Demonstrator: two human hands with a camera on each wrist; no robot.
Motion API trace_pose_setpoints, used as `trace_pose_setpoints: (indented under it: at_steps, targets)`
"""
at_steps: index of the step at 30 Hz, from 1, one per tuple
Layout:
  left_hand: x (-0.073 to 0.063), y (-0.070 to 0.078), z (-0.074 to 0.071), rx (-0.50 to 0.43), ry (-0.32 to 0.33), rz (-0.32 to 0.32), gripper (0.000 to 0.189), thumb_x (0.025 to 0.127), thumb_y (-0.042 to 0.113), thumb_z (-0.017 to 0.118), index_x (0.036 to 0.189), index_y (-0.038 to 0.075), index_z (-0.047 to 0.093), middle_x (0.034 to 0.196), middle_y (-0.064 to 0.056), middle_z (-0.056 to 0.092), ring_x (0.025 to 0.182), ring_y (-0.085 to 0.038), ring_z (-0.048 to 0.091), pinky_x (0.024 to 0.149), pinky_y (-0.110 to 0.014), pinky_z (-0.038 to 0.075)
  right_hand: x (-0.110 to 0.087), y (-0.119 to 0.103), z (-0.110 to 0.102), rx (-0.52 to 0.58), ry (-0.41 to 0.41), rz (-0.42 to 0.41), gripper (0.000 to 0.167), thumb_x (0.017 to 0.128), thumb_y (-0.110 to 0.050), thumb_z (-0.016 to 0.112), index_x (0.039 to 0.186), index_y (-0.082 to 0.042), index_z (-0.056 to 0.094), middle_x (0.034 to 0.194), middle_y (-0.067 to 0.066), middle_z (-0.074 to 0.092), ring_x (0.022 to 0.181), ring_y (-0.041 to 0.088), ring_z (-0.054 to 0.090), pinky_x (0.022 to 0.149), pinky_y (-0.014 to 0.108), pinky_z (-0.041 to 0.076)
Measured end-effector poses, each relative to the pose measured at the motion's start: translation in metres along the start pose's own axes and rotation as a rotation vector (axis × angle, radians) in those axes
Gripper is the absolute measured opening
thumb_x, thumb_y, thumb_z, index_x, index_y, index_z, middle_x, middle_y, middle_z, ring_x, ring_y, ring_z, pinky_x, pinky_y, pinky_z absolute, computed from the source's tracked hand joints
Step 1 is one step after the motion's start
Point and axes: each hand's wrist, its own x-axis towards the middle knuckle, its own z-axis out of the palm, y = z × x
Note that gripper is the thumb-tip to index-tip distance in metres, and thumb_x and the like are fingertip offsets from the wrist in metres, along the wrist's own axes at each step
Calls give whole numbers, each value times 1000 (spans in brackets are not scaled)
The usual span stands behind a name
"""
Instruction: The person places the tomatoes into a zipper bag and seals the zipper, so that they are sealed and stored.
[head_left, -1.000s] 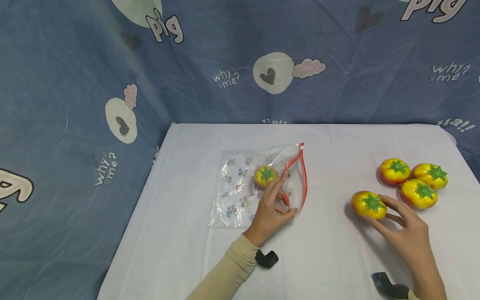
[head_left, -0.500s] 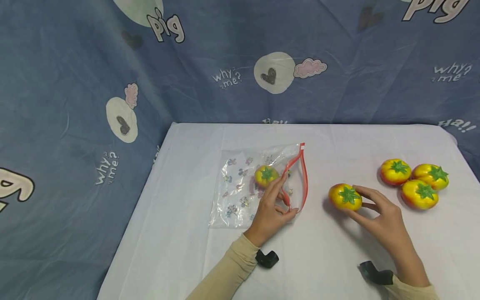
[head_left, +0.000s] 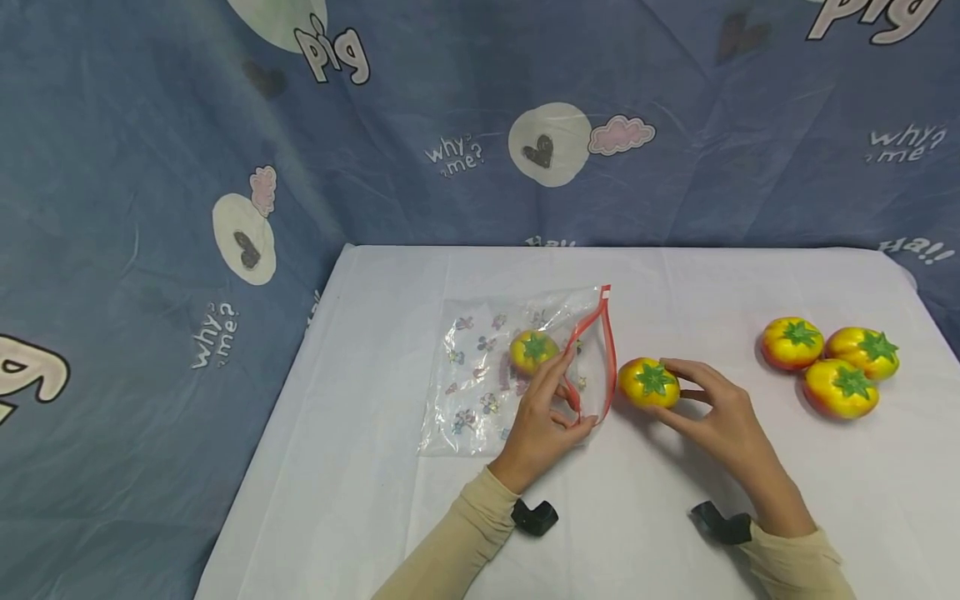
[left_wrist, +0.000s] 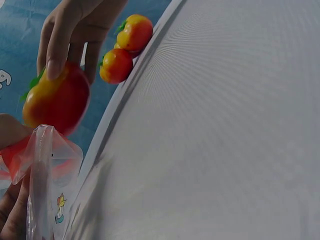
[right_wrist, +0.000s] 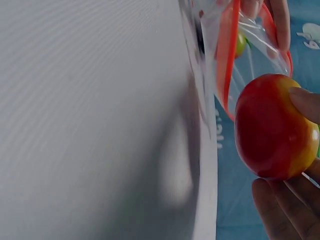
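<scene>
A clear zip bag (head_left: pixel 465 379) with a red zip edge and small printed figures lies flat on the table, its mouth parted toward the right. Through the plastic I see one yellow toy tomato (head_left: pixel 531 350) with a green star-shaped top. My left hand (head_left: pixel 534 429) pinches the red edge of the bag's mouth. Between thumb and fingers, my right hand (head_left: pixel 723 421) grips another toy tomato (head_left: pixel 648 382), just right of the bag's opening. The right wrist view shows the red underside of this tomato (right_wrist: pixel 272 127), with the bag's red edge (right_wrist: pixel 231 55) close behind.
Three more yellow-red toy tomatoes (head_left: pixel 838 387) sit clustered on the right side of the white-covered table (head_left: pixel 360 333). A blue printed cloth (head_left: pixel 420 200) hangs behind the table and along its left side.
My right hand has carried its toy tomato leftward, from near the cluster to beside the bag's mouth. The left hand and the bag have stayed in place.
</scene>
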Motion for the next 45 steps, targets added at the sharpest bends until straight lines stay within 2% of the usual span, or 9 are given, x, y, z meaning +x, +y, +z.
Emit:
trace_pose_setpoints:
  at_steps: [8,12,17,21,23,26,34,45]
  targets:
    - [1,2,-2,-21,-12,-19,102,77,-2,87,161,18,34,149,-19,47,93,-23,63,61,-16,60,11,-1,14,7,-38,-13,69,68,4,93,131,-1,65,126,16,69,117,-17,51,87,0,49]
    - [1,3,-2,-10,-15,-19,100,77,-1,88,161,14,35,151,-18,46,94,-22,62,62,-15,60,16,-3,20,1,-47,-15,68,68,1,94,130,-2,66,126,15,70,117,-11,55,87,1,50]
    - [0,3,-2,12,-16,-14,100,78,1,88,161,14,34,154,-16,44,96,-19,61,63,-12,59,22,-6,26,10,-64,-15,66,70,-1,93,131,-4,66,127,14,70,115,15,65,87,7,55]
    - [0,2,-2,9,-17,-13,100,78,1,87,161,13,34,155,-14,43,97,-18,61,63,-12,59,26,-8,30,18,-80,-23,65,71,-1,93,131,-4,66,128,15,70,114,29,66,84,29,63]
    - [0,3,-2,7,-17,-15,99,78,1,88,161,11,34,156,-12,43,97,-19,61,63,-12,59,27,-8,32,19,-89,-24,65,72,0,92,131,-4,66,128,15,70,115,31,66,83,39,63]
    - [0,3,-2,10,-18,-22,99,78,1,87,161,10,35,157,-9,42,98,-19,61,63,-12,59,28,-9,34,21,-99,-21,65,71,1,92,131,-4,66,128,16,69,116,32,67,84,45,63]
    - [0,4,-3,14,-22,-11,97,79,2,87,160,7,35,158,-10,41,97,-18,61,63,-12,59,35,-8,43,14,-111,-22,64,71,0,92,129,-1,66,127,17,69,116,34,67,84,45,64]
    - [0,2,-2,15,-18,-8,98,78,2,88,160,9,36,156,-8,43,95,-20,62,62,-12,59,44,-6,53,49,-130,-17,64,71,0,92,129,2,65,127,18,69,115,33,67,86,42,64]
